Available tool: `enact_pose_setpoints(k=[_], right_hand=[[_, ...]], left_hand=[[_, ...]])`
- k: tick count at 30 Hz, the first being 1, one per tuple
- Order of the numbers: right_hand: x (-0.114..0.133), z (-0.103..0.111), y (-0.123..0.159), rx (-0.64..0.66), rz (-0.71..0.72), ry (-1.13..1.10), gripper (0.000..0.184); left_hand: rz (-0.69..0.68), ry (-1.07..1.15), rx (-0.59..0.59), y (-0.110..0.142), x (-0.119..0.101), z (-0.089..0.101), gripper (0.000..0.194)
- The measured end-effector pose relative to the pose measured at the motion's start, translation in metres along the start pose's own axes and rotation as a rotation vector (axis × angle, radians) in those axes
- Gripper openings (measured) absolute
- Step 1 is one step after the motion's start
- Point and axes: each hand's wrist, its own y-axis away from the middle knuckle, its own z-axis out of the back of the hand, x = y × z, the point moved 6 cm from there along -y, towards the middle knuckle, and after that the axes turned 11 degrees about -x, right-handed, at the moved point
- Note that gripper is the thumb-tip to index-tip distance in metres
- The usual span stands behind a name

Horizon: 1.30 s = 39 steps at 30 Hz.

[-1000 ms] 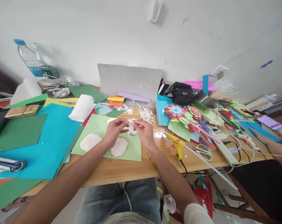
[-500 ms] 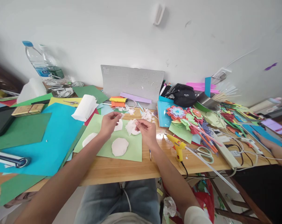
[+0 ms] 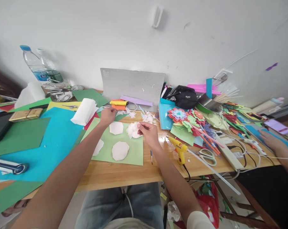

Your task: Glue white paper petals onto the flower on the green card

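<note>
A light green sheet of paper [image 3: 134,156] lies before me, bearing several white rounded paper pieces [image 3: 120,150]. At its right side, a ruffled bunch of white tissue paper [image 3: 132,129] sits on one of them. My right hand [image 3: 148,135] pinches the edge of that bunch between thumb and fingers. My left hand [image 3: 107,116] is above the sheet's back edge, fingers curled together, close to an orange and yellow item [image 3: 118,104] and small paper scraps. Whatever is between its fingertips is hidden. A folded wad of white tissue [image 3: 84,111] lies left of it.
Right of the sheet are a yellow glue gun [image 3: 179,148], scissors [image 3: 207,156] and layered paper flowers [image 3: 179,116]. White scraps [image 3: 149,117] lie by the grey board [image 3: 133,86]. Blue paper [image 3: 55,140] covers the left. Another person's hand [image 3: 271,140] rests far right.
My left hand has moved back and left, away from the tissue bunch, toward the orange and yellow item. My right hand stays at the bunch. The view has shifted slightly.
</note>
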Motion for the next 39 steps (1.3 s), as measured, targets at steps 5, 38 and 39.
enact_pose_setpoints(k=[5, 38, 39], right_hand=[[0.002, 0.0, 0.002, 0.022, -0.024, -0.026, 0.033], [-0.002, -0.007, 0.007, 0.124, 0.006, 0.058, 0.036], [-0.002, -0.007, 0.007, 0.13, 0.018, 0.065, 0.035]], left_hand=[[-0.101, -0.093, -0.135, 0.027, -0.026, 0.017, 0.026], [0.306, 0.503, 0.36, 0.124, -0.01, -0.033, 0.025], [0.31, 0.506, 0.367, 0.125, -0.009, -0.033, 0.026]])
